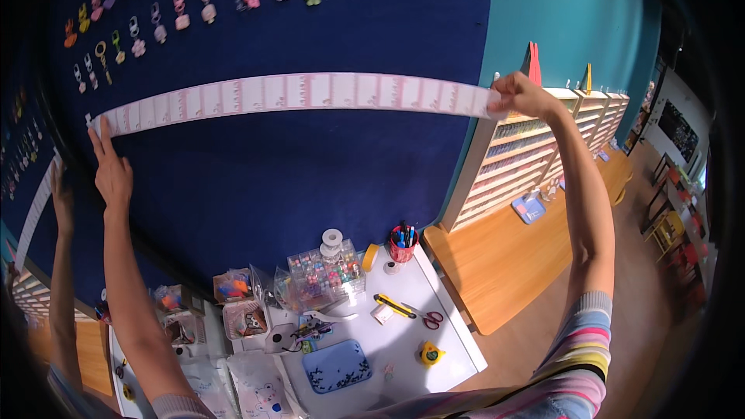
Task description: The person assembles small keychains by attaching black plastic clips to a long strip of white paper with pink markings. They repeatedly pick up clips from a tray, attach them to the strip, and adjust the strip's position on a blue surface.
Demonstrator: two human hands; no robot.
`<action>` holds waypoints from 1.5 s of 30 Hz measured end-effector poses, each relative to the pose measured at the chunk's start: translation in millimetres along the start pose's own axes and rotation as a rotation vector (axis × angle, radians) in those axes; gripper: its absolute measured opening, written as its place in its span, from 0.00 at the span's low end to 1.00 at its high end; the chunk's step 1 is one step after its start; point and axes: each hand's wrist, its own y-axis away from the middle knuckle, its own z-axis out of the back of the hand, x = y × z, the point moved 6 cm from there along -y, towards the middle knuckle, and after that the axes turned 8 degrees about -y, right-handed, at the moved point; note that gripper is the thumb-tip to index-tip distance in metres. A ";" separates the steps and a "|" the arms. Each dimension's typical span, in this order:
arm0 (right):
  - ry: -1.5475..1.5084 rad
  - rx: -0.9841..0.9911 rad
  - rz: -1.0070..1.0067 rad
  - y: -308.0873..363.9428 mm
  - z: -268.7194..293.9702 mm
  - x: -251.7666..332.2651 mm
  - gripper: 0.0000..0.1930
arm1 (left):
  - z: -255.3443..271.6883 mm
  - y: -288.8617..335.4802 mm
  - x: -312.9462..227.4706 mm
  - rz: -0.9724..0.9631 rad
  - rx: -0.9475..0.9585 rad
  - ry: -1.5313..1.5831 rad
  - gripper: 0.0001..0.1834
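A long strip of pink-and-white label paper (287, 92) stretches across the dark blue wall board (303, 163). At its left end my left hand (115, 174) reaches up, two fingers stretched out and apart, with the tips against the paper. My right hand (524, 98) is closed in a pinch on the right end, near the board's edge. The strip bows slightly upward in the wide view. Above it, rows of small charm keychains (181, 12) hang on the board.
Below stands a white table (458, 357) with a blue tray (336, 365), a clear bead box (330, 275), a yellow cutter (394, 306), scissors (433, 319), a yellow tape measure (431, 353) and a red pen cup (403, 243). A mirror (39, 194) lines the left; a wooden shelf rack (497, 163) is right.
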 end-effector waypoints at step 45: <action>-0.605 -0.828 0.028 -106.4 57.1 -64.2 0.07 | -0.9 3.8 -5.8 0.139 -0.017 -0.026 0.54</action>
